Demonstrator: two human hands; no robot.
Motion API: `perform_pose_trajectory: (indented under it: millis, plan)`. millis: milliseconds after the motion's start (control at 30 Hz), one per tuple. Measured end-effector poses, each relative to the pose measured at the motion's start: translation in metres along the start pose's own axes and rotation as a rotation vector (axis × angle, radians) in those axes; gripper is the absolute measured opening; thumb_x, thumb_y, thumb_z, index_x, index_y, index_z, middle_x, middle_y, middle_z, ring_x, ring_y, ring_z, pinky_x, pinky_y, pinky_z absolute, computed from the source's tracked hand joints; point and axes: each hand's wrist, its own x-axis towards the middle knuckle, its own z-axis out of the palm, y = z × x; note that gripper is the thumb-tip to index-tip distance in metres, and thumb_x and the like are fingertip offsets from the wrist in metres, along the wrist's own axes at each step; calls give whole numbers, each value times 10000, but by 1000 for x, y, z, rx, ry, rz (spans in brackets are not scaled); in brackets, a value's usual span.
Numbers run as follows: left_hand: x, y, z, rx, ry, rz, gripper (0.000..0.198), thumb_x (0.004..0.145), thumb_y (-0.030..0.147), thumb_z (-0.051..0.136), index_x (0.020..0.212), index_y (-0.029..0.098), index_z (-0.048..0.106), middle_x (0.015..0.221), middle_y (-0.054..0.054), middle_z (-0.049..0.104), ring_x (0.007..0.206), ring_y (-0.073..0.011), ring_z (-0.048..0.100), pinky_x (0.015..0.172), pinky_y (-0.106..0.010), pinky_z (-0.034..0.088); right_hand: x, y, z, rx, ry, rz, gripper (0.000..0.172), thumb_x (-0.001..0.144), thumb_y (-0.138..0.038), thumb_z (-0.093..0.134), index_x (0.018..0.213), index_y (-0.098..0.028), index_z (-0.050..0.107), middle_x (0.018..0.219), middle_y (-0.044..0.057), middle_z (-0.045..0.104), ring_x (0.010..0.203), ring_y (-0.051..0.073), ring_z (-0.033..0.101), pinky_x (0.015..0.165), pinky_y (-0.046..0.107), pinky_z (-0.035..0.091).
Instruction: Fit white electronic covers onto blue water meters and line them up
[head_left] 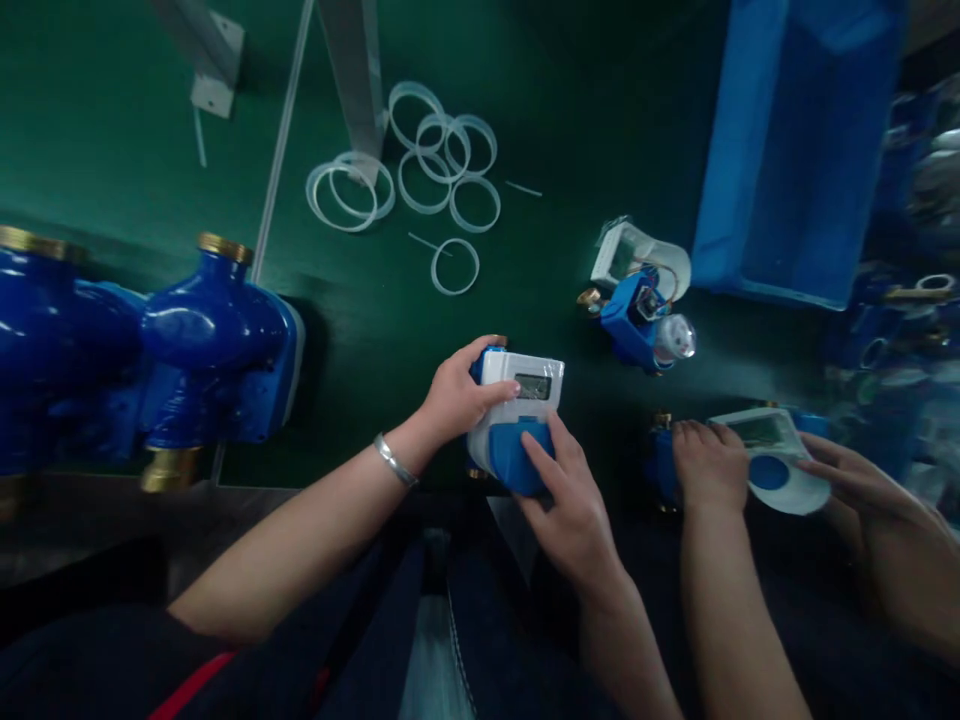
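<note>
A water meter with a white housing (504, 372), a small grey display and a blue cover (517, 458) sits at the front edge of the green bench. Wrapped around its upper left side is my left hand (466, 392), thumb lying on the white face beside the display. My right hand (568, 490) grips the lower right side, its fingers on the blue cover. Part of a brass fitting shows above the housing; the meter's underside is hidden. Further right, an opened meter with a blue body (628, 318) and exposed wires lies next to a white housing (643, 258).
Large blue valve-like bodies with brass ends (217, 345) stand at left. Several clear rings (455, 267) lie around a metal post (356, 90). A blue bin (795, 150) is at back right. At right, a co-worker's hands (711, 465) hold another white housing (795, 490).
</note>
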Motion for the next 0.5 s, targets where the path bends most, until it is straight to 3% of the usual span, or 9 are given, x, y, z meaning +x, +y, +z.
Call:
perform_pose_trajectory:
  millis: [100,200,267,367,500]
  plan:
    - [10,11,-7,-168,-66,-94,421,609,232,668,1014,138,600,903,-46,654,763,-153,597,685,-274,477,20,5,-25,174,120,21,338,784,-135,527,1094,-245,606,1138,63,619,1047,229,580,1045,559,262]
    - [13,24,-15,-369,-183,-311,154,638,216,627,754,116,614,642,-13,619,546,-102,541,558,-231,445,55,4,-38,451,201,126,233,771,-212,577,989,-214,658,921,29,681,841,183,630,955,466,407]
    - [10,30,-20,-450,-238,-416,147,660,249,613,604,123,563,547,-12,577,500,-99,514,558,-241,450,78,-2,-41,622,149,126,259,752,-255,603,994,-182,661,892,32,675,804,174,619,831,374,484]
    - [1,35,-28,-549,-276,-403,203,689,267,590,545,140,522,546,-20,585,530,-115,535,622,-268,476,104,-18,-46,717,3,54,278,765,-259,591,1014,-156,657,887,29,672,795,159,611,781,317,483]
    - [-11,34,-47,-547,-118,-346,103,690,226,563,640,137,576,576,-6,611,561,-129,562,648,-274,486,117,-37,-64,595,-210,-123,256,804,-187,538,1032,-168,652,928,30,668,883,172,602,835,339,452]
